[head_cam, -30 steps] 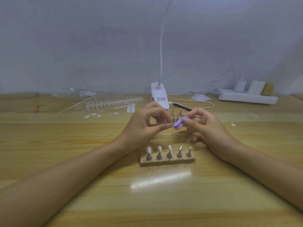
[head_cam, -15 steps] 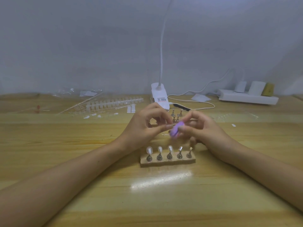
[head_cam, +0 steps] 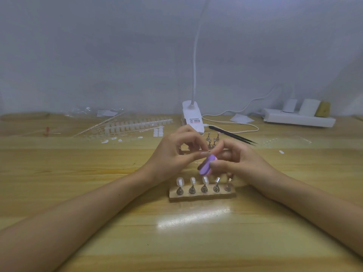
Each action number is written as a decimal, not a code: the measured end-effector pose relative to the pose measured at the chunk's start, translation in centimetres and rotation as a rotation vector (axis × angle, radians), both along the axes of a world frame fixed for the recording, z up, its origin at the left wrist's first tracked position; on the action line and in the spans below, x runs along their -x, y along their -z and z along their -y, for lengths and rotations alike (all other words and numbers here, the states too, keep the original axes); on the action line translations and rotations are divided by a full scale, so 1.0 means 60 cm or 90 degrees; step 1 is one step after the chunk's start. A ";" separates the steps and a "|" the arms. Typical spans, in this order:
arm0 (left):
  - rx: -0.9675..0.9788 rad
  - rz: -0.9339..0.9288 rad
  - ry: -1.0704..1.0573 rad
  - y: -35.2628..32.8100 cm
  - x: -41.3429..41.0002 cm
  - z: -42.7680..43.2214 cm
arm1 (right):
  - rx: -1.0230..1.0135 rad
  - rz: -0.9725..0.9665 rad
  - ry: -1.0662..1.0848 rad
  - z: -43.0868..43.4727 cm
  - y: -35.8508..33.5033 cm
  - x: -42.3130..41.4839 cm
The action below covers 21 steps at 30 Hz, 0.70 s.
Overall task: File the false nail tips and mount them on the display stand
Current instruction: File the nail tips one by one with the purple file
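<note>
While a wooden table point(head_cam: 82, 169) fills the whole lower view, a white clip lamp point(head_cam: 192, 116) stands at the middle of its far edge, its thin neck rising out of sight. A white power strip point(head_cam: 298, 119) with plugs in it lies toward the far right corner. Clear strips of false nail tips point(head_cam: 137, 124) are spread along the far edge to the left. Both forearms reach in from the near edge and the hands meet over the middle of the table. The left hand point(head_cam: 172, 152) has its fingers curled, with thumb and forefinger drawn together at the upper end of the file. Whether a tip sits between them cannot be told, as the spot is too small and blurred. The right hand point(head_cam: 241, 161) grips a purple nail file point(head_cam: 207, 165) between thumb and fingers, and the file tilts with its lower end toward the near edge. Just on the near side of the hands, a wooden display stand point(head_cam: 202, 195) lies across the table with five metal pegs in a row. Black tweezers point(head_cam: 233, 135) lie beyond the hands, near the lamp's cable. Pale mounted tips point(head_cam: 193, 180) sit on the three left pegs, and the two right pegs look smaller on top. A few loose tips point(head_cam: 105, 141) lie scattered near the strips.
</note>
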<state>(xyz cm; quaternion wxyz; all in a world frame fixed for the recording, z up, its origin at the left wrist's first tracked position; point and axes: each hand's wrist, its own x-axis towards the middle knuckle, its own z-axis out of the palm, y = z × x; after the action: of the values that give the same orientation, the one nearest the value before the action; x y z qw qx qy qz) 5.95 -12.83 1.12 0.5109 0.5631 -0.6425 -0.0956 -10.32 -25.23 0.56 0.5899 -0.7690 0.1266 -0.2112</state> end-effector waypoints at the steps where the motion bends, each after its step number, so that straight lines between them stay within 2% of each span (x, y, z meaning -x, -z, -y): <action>1: 0.000 -0.003 -0.001 0.000 0.000 0.000 | 0.001 0.003 0.004 -0.001 0.001 -0.001; 4: -0.006 0.000 -0.002 0.000 0.000 0.000 | -0.056 0.049 0.061 0.005 0.000 0.001; 7: -0.004 0.013 -0.005 -0.001 0.001 0.000 | -0.009 -0.004 -0.008 0.002 -0.002 0.002; 11: -0.006 0.012 -0.007 -0.001 0.001 0.000 | -0.059 0.041 0.042 0.005 -0.001 0.001; 14: -0.003 0.013 -0.008 -0.002 0.000 -0.001 | -0.021 0.011 -0.015 0.000 -0.003 0.001; 18: -0.008 0.004 -0.012 -0.002 -0.001 -0.001 | -0.076 0.059 0.046 0.003 -0.002 0.002; 21: -0.004 0.015 -0.012 -0.002 0.000 -0.002 | -0.018 0.020 -0.011 -0.001 -0.001 0.000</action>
<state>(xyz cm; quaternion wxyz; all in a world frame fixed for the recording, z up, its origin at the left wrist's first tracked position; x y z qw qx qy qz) 5.96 -12.73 1.23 0.5025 0.5720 -0.6425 -0.0864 -10.34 -25.18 0.63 0.6044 -0.7582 0.1137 -0.2164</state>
